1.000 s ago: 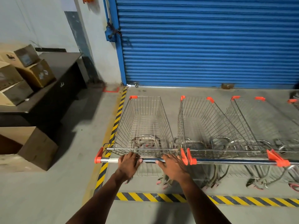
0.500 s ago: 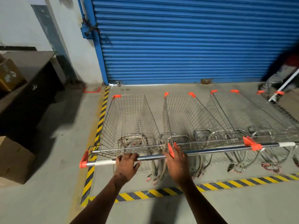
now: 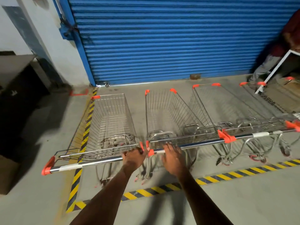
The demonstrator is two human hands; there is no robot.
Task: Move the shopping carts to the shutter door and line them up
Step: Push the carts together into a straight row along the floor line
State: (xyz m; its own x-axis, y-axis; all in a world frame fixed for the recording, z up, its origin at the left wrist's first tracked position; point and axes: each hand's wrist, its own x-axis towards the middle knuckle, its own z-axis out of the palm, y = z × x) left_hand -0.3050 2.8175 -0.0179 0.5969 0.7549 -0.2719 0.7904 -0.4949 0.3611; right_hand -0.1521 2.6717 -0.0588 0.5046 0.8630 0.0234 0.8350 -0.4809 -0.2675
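Gripping leftmost cart's handle at its right end: left hand wrapped closed. Right hand lies loose, fingers spread, on next cart's handle. Carts face shutter door beyond.

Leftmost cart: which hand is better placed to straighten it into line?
Left. The left hand grips the leftmost cart handle's right end; the right hand rests on the neighbouring cart handle.

Shopping carts stand side by side before the shutter door. A desk sits to their left.
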